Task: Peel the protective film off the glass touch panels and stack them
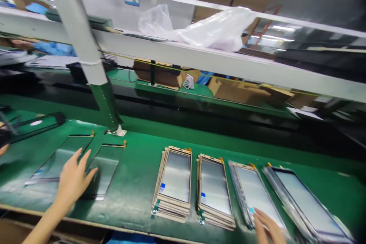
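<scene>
My left hand (pixel 73 178) reaches out with fingers spread and flat, its tips over the gap between two dark glass panels (pixel 58 160) (pixel 105 169) lying on the green bench (pixel 137 183). My right hand (pixel 268 227) rests with fingers stretched on the near end of a stack of gold-framed screen panels (pixel 253 192). Two more gold-framed stacks (pixel 175 181) (pixel 214 190) lie to its left. A dark-framed stack (pixel 305 206) lies to its right.
A green and grey post (pixel 98 84) stands on the bench behind the dark panels. A white shelf beam (pixel 217 63) with a plastic bag (pixel 220 30) runs overhead. Cardboard boxes (pixel 243 91) sit on the far line. Another person's fingers (pixel 3 148) show at the left edge.
</scene>
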`<state>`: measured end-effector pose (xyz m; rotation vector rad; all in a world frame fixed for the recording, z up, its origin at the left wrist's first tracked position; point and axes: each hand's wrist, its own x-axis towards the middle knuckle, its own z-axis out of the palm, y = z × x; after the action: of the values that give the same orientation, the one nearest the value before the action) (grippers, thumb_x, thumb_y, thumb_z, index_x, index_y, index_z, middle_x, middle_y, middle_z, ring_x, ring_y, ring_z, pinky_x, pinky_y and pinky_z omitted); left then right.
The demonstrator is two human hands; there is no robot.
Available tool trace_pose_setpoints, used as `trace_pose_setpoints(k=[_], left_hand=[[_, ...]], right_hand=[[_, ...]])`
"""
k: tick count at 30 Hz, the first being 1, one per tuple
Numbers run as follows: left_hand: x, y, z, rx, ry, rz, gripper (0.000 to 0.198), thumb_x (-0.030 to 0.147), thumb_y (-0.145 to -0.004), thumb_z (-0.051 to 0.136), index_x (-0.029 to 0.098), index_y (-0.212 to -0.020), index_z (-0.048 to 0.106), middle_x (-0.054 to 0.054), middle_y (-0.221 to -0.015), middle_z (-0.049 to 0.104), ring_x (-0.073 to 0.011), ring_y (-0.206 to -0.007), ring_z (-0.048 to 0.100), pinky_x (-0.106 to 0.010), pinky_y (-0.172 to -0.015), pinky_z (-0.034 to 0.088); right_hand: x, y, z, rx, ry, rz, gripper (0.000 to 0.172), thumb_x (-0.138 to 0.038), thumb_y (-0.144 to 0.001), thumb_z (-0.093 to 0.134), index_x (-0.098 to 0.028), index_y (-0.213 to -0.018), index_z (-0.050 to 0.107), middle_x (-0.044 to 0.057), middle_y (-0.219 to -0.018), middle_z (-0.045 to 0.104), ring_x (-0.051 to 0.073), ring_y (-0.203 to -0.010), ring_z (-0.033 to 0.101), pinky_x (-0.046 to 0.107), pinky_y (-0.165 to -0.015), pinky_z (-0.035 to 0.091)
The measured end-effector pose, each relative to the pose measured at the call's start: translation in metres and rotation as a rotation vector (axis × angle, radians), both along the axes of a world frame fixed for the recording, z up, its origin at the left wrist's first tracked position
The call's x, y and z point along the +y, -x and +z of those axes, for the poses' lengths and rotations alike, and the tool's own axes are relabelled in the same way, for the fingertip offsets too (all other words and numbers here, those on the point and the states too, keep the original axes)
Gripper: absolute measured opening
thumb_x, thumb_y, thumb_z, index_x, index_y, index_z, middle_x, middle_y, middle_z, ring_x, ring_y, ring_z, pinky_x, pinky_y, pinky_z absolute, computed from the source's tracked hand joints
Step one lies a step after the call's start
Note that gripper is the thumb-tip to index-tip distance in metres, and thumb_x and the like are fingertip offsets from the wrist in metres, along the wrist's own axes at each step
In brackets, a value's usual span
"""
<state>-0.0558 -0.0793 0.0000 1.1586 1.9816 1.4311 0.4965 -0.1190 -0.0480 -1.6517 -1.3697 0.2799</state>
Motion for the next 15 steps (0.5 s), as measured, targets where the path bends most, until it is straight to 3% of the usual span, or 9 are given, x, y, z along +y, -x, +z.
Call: trace_pose_setpoints(k=[1,2,4,6,8,9,11,13,15], left_hand=[[0.006,-0.017,0.001,0.039,-0.047,-0.035,0.047,0.028,-0.057,0.078,0.025,-0.102,0.063,0.0,-0.148,0.034,-0.0324,-0.141,0.013,-0.042,-0.115,0.005],[0.012,-0.04,0.002,0.041,-0.079,-0.111,0.043,0.031,-0.062,0.076,0.025,-0.103,0.064,0.0,-0.147,0.036,-0.0305,-0.14,0.018,-0.04,-0.116,0.005],[0.023,-0.101,0.004,-0.037,-0.081,-0.321,0.035,0.037,-0.065,0.074,0.026,-0.098,0.069,-0.004,-0.131,0.055,-0.0287,-0.131,0.036,-0.038,-0.114,0.016],[0.032,-0.173,0.005,-0.495,0.13,-0.672,0.035,0.036,-0.069,0.073,0.023,-0.101,0.07,-0.008,-0.132,0.054,-0.0274,-0.129,0.039,-0.036,-0.112,0.022],[0.039,-0.241,0.003,-0.645,0.266,-0.831,0.043,0.038,-0.069,0.072,0.02,-0.108,0.067,-0.014,-0.127,0.058,-0.0304,-0.107,0.058,-0.043,-0.093,0.046],[0.042,-0.269,0.001,-0.694,0.312,-0.861,0.045,0.036,-0.07,0.071,0.018,-0.111,0.065,-0.016,-0.129,0.057,-0.0301,-0.101,0.061,-0.042,-0.082,0.052],[0.048,-0.311,-0.003,-0.767,0.397,-0.861,0.048,0.029,-0.071,0.069,0.015,-0.116,0.06,-0.02,-0.14,0.045,-0.0296,-0.105,0.06,-0.038,-0.076,0.053],[0.055,-0.332,-0.007,-0.805,0.454,-0.83,0.049,0.024,-0.071,0.068,0.013,-0.117,0.057,-0.022,-0.144,0.038,-0.0294,-0.112,0.055,-0.035,-0.076,0.052],[0.061,-0.337,-0.01,-0.823,0.479,-0.809,0.048,0.023,-0.072,0.066,0.013,-0.118,0.055,-0.02,-0.142,0.041,-0.0285,-0.116,0.053,-0.032,-0.076,0.051]], right_hand=[[0.003,-0.002,-0.004,-0.021,0.004,-0.014,0.033,-0.061,-0.082,0.049,-0.031,-0.082,0.062,0.013,-0.096,0.064,0.032,-0.09,0.062,0.048,-0.068,0.055],[0.01,0.0,-0.01,-0.04,0.014,-0.016,0.036,-0.062,-0.082,0.047,-0.029,-0.08,0.061,0.015,-0.096,0.064,0.034,-0.091,0.062,0.05,-0.07,0.054],[0.03,0.007,-0.022,-0.069,0.041,-0.025,0.041,-0.061,-0.08,0.047,-0.023,-0.082,0.062,0.016,-0.093,0.065,0.034,-0.093,0.062,0.052,-0.079,0.052],[0.05,0.015,-0.034,-0.093,0.057,-0.047,0.044,-0.059,-0.08,0.046,-0.018,-0.085,0.063,0.015,-0.089,0.065,0.031,-0.086,0.063,0.051,-0.081,0.05],[0.063,0.02,-0.042,-0.113,0.066,-0.063,0.046,-0.056,-0.082,0.044,-0.015,-0.086,0.064,0.015,-0.086,0.065,0.027,-0.077,0.063,0.048,-0.078,0.051],[0.065,0.021,-0.045,-0.123,0.068,-0.066,0.046,-0.055,-0.083,0.043,-0.014,-0.087,0.064,0.016,-0.086,0.065,0.026,-0.074,0.062,0.046,-0.075,0.052],[0.064,0.025,-0.048,-0.146,0.063,-0.068,0.045,-0.051,-0.086,0.041,-0.012,-0.09,0.064,0.016,-0.086,0.065,0.024,-0.071,0.062,0.044,-0.074,0.052],[0.058,0.031,-0.049,-0.175,0.055,-0.07,0.042,-0.045,-0.089,0.038,-0.012,-0.096,0.063,0.015,-0.089,0.065,0.024,-0.074,0.062,0.042,-0.075,0.052],[0.05,0.038,-0.047,-0.212,0.048,-0.075,0.039,-0.039,-0.091,0.036,-0.012,-0.103,0.061,0.015,-0.095,0.065,0.024,-0.083,0.062,0.041,-0.079,0.051]])
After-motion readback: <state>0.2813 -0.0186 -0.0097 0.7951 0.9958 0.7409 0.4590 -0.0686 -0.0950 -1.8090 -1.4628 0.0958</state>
